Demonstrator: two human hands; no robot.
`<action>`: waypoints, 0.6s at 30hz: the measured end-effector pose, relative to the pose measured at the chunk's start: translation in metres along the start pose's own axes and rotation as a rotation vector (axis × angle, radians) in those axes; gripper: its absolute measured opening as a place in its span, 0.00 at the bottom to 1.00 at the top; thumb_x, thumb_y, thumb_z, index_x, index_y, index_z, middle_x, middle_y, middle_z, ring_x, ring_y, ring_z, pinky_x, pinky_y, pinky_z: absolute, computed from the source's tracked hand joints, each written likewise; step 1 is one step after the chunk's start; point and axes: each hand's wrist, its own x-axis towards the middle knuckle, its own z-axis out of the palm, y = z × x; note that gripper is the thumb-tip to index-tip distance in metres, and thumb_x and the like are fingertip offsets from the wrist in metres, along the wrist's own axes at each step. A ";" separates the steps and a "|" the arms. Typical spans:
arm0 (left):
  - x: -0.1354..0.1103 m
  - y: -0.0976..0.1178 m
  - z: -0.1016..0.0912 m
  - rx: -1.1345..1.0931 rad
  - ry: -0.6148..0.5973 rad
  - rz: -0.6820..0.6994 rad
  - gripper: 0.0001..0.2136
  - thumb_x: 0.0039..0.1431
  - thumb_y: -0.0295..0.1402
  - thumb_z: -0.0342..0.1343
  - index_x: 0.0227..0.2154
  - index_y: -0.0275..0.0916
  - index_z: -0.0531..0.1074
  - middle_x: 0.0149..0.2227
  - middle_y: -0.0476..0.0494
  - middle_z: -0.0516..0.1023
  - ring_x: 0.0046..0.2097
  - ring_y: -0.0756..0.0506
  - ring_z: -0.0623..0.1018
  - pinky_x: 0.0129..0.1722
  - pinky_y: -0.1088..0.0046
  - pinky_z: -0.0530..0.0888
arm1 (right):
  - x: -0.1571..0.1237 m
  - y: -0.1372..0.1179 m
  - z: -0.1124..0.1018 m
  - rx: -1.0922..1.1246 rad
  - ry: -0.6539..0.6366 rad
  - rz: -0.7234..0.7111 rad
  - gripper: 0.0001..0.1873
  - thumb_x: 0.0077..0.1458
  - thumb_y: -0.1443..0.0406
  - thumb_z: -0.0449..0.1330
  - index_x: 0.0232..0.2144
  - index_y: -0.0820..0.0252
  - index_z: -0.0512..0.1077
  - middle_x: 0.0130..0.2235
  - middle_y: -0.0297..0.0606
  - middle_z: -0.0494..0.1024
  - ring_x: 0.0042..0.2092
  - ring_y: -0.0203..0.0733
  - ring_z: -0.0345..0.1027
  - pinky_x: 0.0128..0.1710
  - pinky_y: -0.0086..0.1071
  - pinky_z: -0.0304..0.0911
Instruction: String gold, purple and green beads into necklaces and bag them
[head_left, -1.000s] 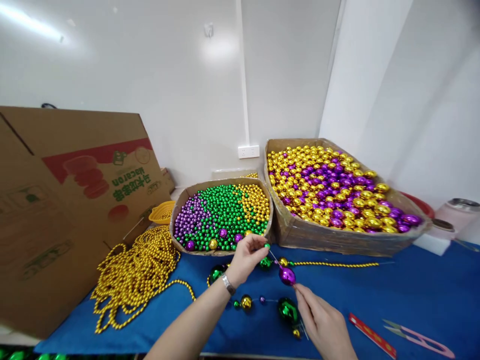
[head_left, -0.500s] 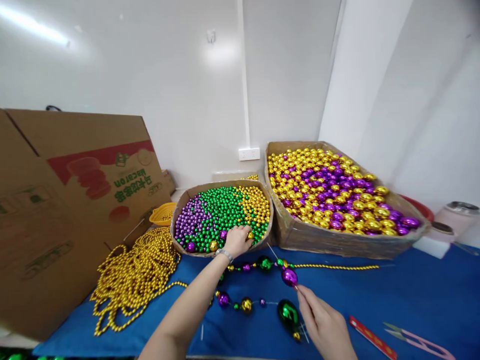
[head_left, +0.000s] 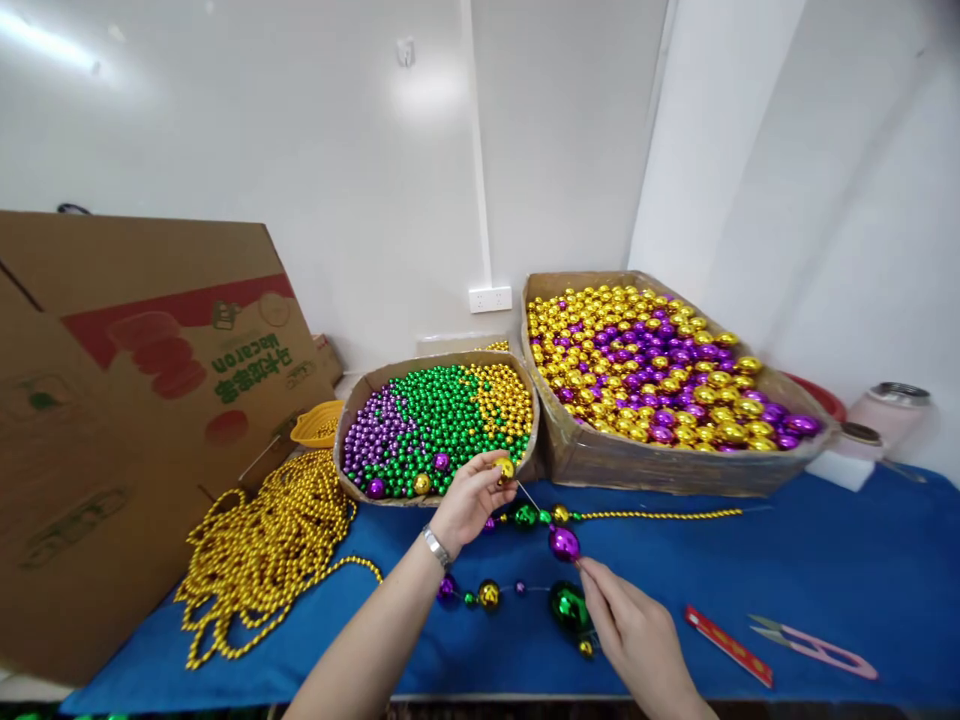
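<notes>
My left hand (head_left: 469, 505) pinches a shiny gold bead (head_left: 505, 469) just in front of the front rim of the small-bead box. Low at the right, my right hand (head_left: 626, 625) is closed on a long thin needle (head_left: 529, 496), whose tip points up and left toward the gold bead. Threaded on that needle is a large purple bead (head_left: 564, 543), right at my right fingertips. A strand of mixed beads lies on the blue cloth around them, with a big green bead (head_left: 568, 606) and a smaller gold bead (head_left: 489, 594) on it.
One cardboard box (head_left: 349, 480) holds small purple, green and gold beads; a larger box (head_left: 637, 465) holds gold and purple ones. Gold bead chains (head_left: 262, 560) are heaped left, beside a tall carton (head_left: 150, 420). Thread snips (head_left: 817, 648) and a red strip (head_left: 727, 645) lie right.
My left hand has lifted out of the small-bead box, moving toward me with the gold bead. My right hand keeps its hold on the needle; the view has shifted slightly.
</notes>
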 end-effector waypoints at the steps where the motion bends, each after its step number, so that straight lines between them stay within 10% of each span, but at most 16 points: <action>1: -0.001 -0.001 0.000 0.000 0.002 -0.002 0.16 0.47 0.30 0.63 0.41 0.36 0.71 0.35 0.44 0.75 0.33 0.48 0.77 0.35 0.70 0.72 | 0.000 0.000 -0.001 -0.001 -0.003 0.005 0.18 0.63 0.64 0.45 0.40 0.60 0.74 0.35 0.40 0.81 0.34 0.39 0.76 0.32 0.27 0.71; 18: -0.012 -0.001 -0.004 -0.025 -0.089 -0.049 0.12 0.48 0.32 0.60 0.37 0.36 0.71 0.37 0.40 0.77 0.29 0.52 0.72 0.25 0.79 0.65 | 0.000 0.001 -0.004 -0.012 0.004 -0.023 0.17 0.63 0.64 0.45 0.40 0.60 0.74 0.35 0.38 0.81 0.34 0.39 0.76 0.34 0.28 0.71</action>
